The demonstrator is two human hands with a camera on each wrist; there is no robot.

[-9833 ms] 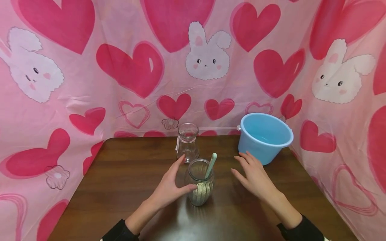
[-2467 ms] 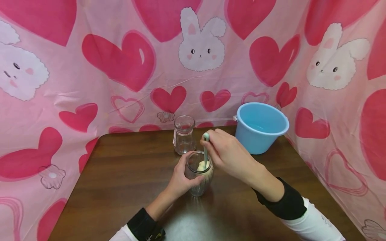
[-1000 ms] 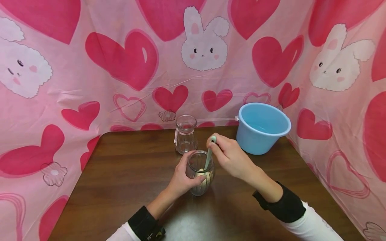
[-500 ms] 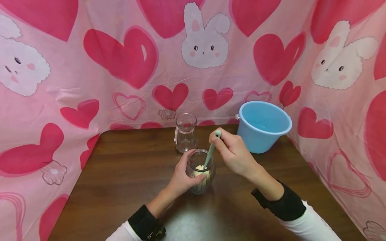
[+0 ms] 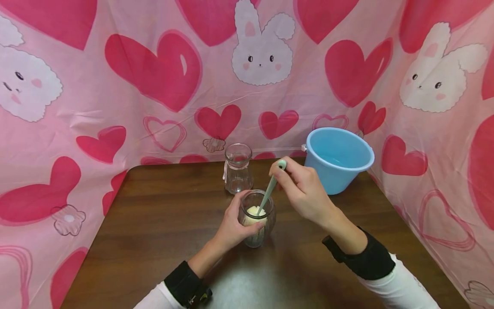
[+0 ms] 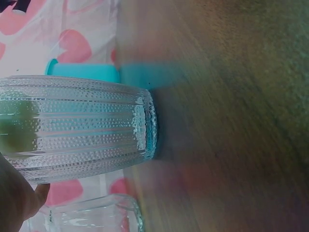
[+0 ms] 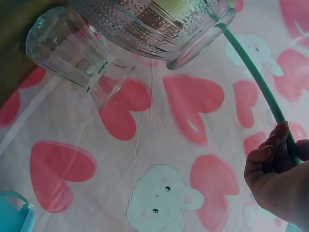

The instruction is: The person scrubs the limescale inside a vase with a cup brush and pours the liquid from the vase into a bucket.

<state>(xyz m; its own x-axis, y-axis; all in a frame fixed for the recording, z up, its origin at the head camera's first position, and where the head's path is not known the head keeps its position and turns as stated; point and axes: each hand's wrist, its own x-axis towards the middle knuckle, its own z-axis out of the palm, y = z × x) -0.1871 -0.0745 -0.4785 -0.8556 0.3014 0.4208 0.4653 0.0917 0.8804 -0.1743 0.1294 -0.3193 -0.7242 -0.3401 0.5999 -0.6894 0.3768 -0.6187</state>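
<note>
Our left hand [image 5: 233, 225] gripped the ribbed jar [image 5: 267, 225] on the desk [image 5: 162, 206]; our right hand [image 5: 302, 189] pinched the green handle [image 5: 269, 191], which ran to a pale lump [image 5: 253, 211] inside. A sharp pull, we judged, could snag the lump and tip the jar.

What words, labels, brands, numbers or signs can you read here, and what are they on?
No readable text anywhere.
Ribbon on the rear glass vase: dark marks, too blurred to identify as letters.
Left black wristband: tiny pale marks, too small to read.
Ribbed glass jar, green utensil handle, blue bucket, pink backdrop: no lettering visible.
</note>
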